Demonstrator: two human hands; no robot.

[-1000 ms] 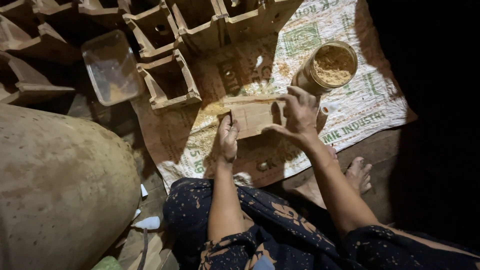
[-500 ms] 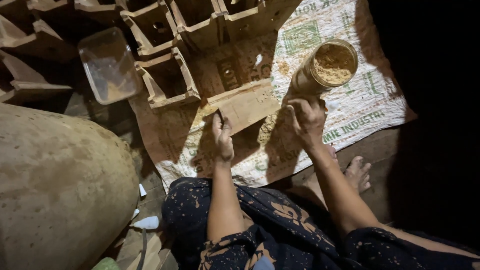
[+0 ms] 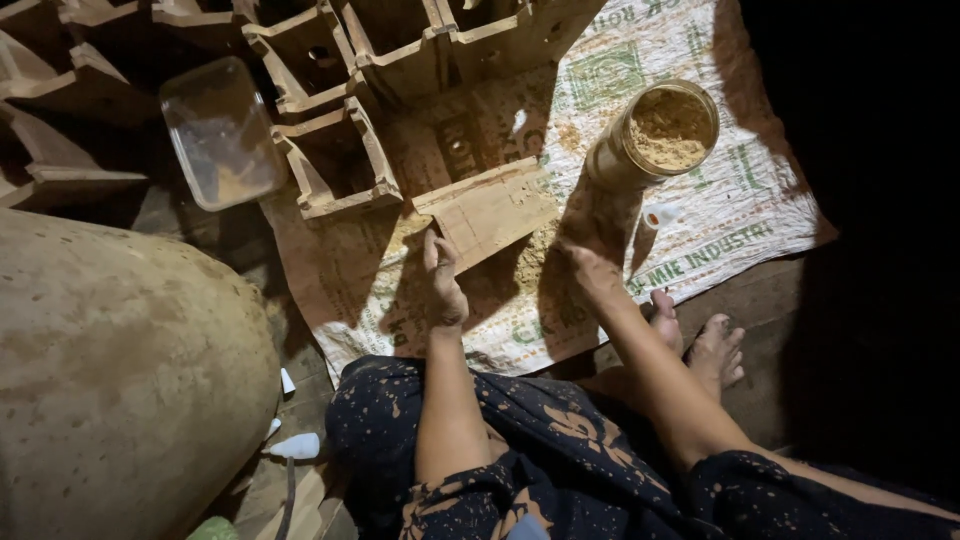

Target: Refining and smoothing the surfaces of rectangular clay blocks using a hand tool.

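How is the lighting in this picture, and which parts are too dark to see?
Head view: hard light falls on the printed sack and the jar of powder; the right hand lies in shadow; the right edge is black; the left hand is lit.

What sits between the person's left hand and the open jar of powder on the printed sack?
In the head view, the flat wooden slab lies between the left hand and the jar, with loose powder beside it on the sack.

The floor (image 3: 770, 300) carries a printed woven sack (image 3: 720, 200) spread flat. On it lie a wooden mould (image 3: 490, 210) at centre, a jar of powder (image 3: 655, 135) toward two o'clock, and open moulds (image 3: 335, 160) toward eleven.
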